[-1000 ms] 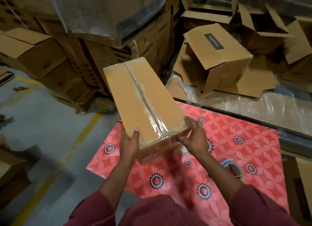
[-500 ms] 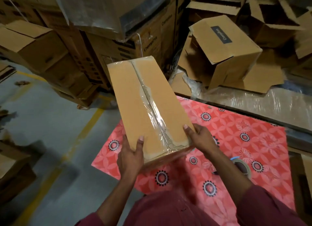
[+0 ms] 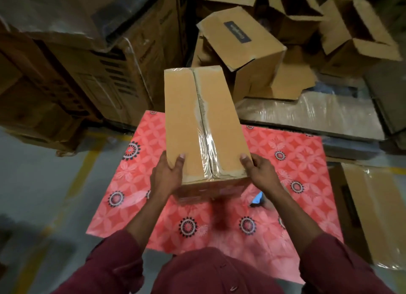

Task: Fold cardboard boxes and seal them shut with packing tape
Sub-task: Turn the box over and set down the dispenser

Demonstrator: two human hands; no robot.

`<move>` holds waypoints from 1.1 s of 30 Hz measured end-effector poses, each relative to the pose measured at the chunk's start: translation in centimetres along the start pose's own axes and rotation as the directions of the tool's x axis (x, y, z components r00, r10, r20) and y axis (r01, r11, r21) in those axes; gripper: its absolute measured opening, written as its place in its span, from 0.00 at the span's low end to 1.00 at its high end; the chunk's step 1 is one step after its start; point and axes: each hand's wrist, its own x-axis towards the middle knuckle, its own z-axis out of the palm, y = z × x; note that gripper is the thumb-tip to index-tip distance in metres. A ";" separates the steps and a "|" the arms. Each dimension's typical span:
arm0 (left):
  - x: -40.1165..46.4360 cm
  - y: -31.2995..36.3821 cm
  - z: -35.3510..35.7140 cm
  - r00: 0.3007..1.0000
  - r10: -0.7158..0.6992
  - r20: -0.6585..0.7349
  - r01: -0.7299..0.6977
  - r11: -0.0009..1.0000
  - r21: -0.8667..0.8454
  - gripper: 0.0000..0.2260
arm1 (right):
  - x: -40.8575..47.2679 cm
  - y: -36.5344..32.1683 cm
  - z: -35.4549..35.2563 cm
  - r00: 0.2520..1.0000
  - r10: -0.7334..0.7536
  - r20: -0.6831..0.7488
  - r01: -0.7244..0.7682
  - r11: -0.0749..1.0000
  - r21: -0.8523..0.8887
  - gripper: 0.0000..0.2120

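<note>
A long brown cardboard box (image 3: pixel 189 118) is held up over the red patterned mat (image 3: pixel 296 168), its top seam closed with clear packing tape running lengthwise. My left hand (image 3: pixel 168 177) grips its near left corner, thumb on top. My right hand (image 3: pixel 259 172) grips the near right corner the same way. A blue-edged bit of the tape roll (image 3: pixel 257 199) shows under my right wrist; the rest is hidden.
Open, unfolded boxes (image 3: pixel 246 49) lie heaped behind the mat on plastic-wrapped stock (image 3: pixel 307 115). Tall stacked cartons (image 3: pixel 87 69) stand at the back left. A flat wrapped box (image 3: pixel 377 212) lies to the right. Grey floor with a yellow line (image 3: pixel 74 183) is on the left.
The box has swung from pointing away to the left to pointing straight ahead. Both hands stayed on its near corners, and the view shifted left over the mat.
</note>
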 end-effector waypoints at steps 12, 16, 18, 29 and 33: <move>-5.1 9.1 5.5 0.709 0.665 -0.233 -0.542 0.727 0.422 0.23 | 3.8 10.9 -6.2 0.885 0.164 0.435 0.205 0.702 -0.682 0.31; -9.1 12.4 10.8 0.673 0.730 -0.119 -0.715 0.683 0.146 0.12 | 5.8 11.7 -5.6 0.754 0.074 0.652 0.570 0.420 -0.707 0.31; -10.6 12.0 13.4 0.754 0.656 -0.032 -0.655 0.755 0.039 0.08 | 6.1 11.2 -5.0 0.709 0.075 0.701 0.645 0.330 -0.689 0.27; -17.7 -0.1 20.3 0.880 -0.192 0.435 0.288 0.943 -0.166 0.05 | 4.8 13.8 -5.7 0.671 0.053 0.740 0.613 0.522 -0.593 0.27; -18.0 0.5 21.3 0.798 -0.395 0.455 0.558 0.770 -0.310 0.09 | 1.7 14.1 -7.1 0.756 -0.094 0.648 0.529 0.670 -0.520 0.30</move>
